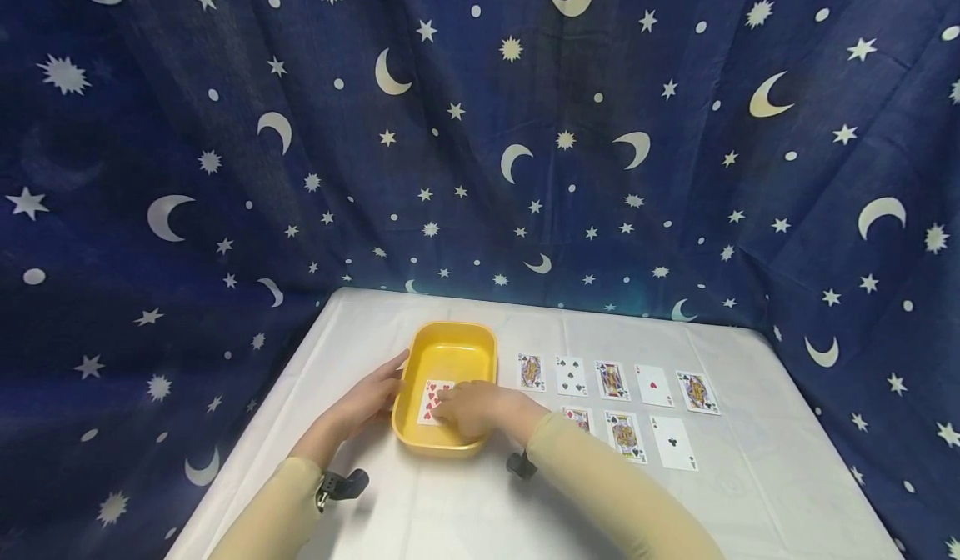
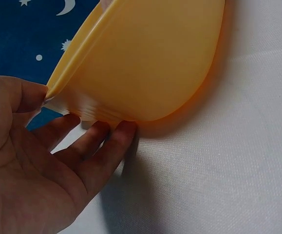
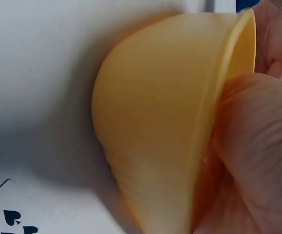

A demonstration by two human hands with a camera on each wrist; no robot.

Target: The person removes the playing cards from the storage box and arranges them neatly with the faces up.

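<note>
A yellow plastic tub (image 1: 457, 333) stands on the white-covered table. Inside it lies a playing card with red hearts (image 1: 428, 408), partly covered by my right hand (image 1: 472, 410). That hand reaches in over the tub's right wall, its fingers at the card's right side; their tips are hidden, so I cannot tell whether they pinch the card. With my left hand (image 1: 372, 395) I hold the tub from its left. In the left wrist view, one digit of the left hand (image 2: 38, 165) meets the rim and the other fingertips (image 2: 126, 127) touch the outer wall lower down.
Right of the tub, face-up cards lie in two rows. The far row includes a spades card (image 1: 572, 375), a red ace (image 1: 655, 385) and several picture cards (image 1: 698, 392). The near row has a black ace (image 1: 674, 442) beside picture cards (image 1: 626, 437). A dark starry curtain (image 1: 480, 127) hangs behind the table.
</note>
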